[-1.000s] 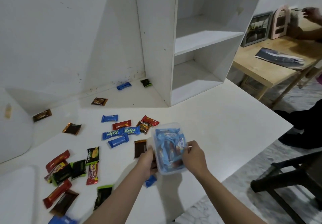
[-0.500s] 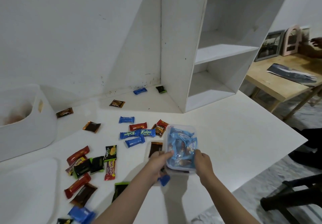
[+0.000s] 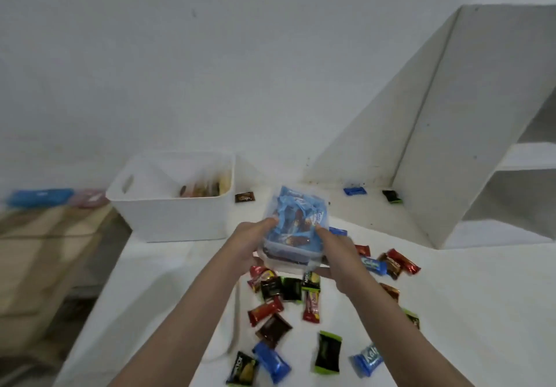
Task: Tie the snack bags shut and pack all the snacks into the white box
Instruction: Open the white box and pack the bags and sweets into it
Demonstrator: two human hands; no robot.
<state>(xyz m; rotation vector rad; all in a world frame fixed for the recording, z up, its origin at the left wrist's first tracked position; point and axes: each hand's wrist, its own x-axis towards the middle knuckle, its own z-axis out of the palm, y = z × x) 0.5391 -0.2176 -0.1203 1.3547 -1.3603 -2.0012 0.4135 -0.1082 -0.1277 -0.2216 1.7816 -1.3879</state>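
Observation:
I hold a clear plastic container [image 3: 293,227] full of light-blue wrapped snacks in the air over the white table [image 3: 469,302]. My left hand [image 3: 251,239] grips its left side and my right hand [image 3: 337,251] its right side. The white box [image 3: 168,215] stands on the table just left of the container, with several snacks inside along its right wall. Several loose wrapped snacks [image 3: 301,305] in red, black, brown and blue lie scattered on the table below and right of my hands.
A white shelf unit [image 3: 469,133] rises at the right against the wall. A blue snack [image 3: 355,191] and a black one [image 3: 391,196] lie by its base, a brown one [image 3: 244,197] beside the box. The table's left edge drops to a wooden floor [image 3: 45,251].
My view has swung left, so the white box now sits in the middle. Both hands have lifted the snack container off the table and carried it left toward the box.

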